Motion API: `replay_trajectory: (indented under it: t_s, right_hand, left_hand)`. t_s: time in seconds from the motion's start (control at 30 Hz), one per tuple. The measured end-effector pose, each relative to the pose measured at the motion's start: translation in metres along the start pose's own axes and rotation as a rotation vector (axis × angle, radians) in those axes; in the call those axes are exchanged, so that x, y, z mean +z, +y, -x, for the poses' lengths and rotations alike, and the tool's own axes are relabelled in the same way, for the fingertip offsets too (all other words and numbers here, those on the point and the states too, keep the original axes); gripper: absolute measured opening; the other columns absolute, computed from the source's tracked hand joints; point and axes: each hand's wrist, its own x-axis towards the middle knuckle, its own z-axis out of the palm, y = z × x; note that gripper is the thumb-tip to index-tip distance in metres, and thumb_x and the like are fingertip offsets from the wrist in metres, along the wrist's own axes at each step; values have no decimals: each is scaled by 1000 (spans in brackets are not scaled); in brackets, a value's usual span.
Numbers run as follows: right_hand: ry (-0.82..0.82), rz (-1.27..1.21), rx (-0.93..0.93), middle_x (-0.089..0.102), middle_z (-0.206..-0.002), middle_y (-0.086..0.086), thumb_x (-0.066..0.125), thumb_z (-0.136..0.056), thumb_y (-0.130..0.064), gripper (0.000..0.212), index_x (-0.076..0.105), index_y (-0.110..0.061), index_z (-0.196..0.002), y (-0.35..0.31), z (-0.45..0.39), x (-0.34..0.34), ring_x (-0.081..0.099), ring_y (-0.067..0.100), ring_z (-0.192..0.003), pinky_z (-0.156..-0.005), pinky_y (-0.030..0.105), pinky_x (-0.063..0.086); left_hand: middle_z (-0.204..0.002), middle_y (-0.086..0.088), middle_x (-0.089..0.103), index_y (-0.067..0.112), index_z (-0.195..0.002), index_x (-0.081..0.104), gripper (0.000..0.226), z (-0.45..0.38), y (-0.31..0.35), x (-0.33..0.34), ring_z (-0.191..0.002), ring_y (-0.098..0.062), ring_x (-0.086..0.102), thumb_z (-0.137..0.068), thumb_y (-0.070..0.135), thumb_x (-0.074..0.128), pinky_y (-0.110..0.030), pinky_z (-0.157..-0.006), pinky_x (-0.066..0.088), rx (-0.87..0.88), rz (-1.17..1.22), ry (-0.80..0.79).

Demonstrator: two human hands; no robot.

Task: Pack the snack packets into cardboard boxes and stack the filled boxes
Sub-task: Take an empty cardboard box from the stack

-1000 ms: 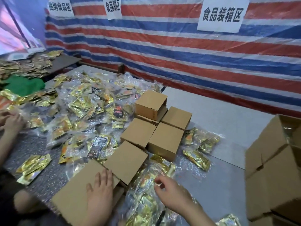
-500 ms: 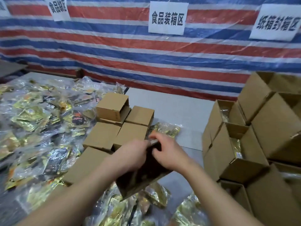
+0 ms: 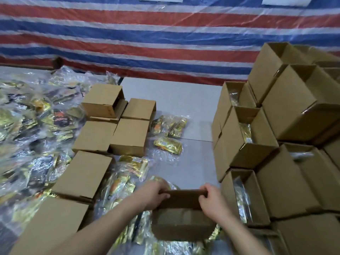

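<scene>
**Box Held at Both Ends, Stack to the Right**

Nearest the camera, the left hand point(image 3: 153, 195) and right hand point(image 3: 211, 201) each curl their fingers over opposite ends of the top edge of a cardboard box point(image 3: 181, 218), which sits low above loose snack packets point(image 3: 127, 183). Its contents cannot be seen. Beyond lie closed boxes point(image 3: 114, 129) on the grey table point(image 3: 184, 92). The stack of filled boxes point(image 3: 244, 144) stands to the right, open sides facing the person.

Risk: the grip bears on one edge only; the box may tilt and spill. A careless placement may knock the stack, which looks uneven.
</scene>
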Motion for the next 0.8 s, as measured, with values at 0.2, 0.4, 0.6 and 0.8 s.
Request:
replay_trajectory:
  t_s: [0.2,0.4,0.6,0.8]
  right_hand:
    - [-23,-87,94,62,-77,-7,55,-91,-19,10,54,-26,-83,20,19,33,59,6,-67,-55,21,45]
    - [10,-91,60,60,-74,-6,55,-91,-20,10,54,-27,-83,19,7,23,57,8,-66,-55,24,42]
    - [-24,-92,57,60,-79,-7,52,-92,-20,11,53,-28,-85,18,-4,22,60,10,-70,-61,30,49]
    - [-110,-160,82,57,-119,-10,54,-93,-25,33,51,-34,-125,23,-9,20,61,11,-98,-80,24,50]
  left_hand:
    - [-110,-1,68,23,-110,68,26,-8,-11,34,-104,-21,61,-100,41,52,-31,-85,46,-20,-14,-18]
    - [-107,-3,69,20,-105,68,25,-20,-13,30,-103,-23,61,-100,39,51,-34,-85,47,56,-75,41]
    - [-103,1,69,22,-105,68,45,-32,-14,25,-96,-17,62,-98,60,44,-31,-81,48,27,45,-11]
    - [-142,-5,53,17,-146,42,45,-82,-45,7,-127,-26,52,-102,26,48,-37,-103,44,-1,-170,74]
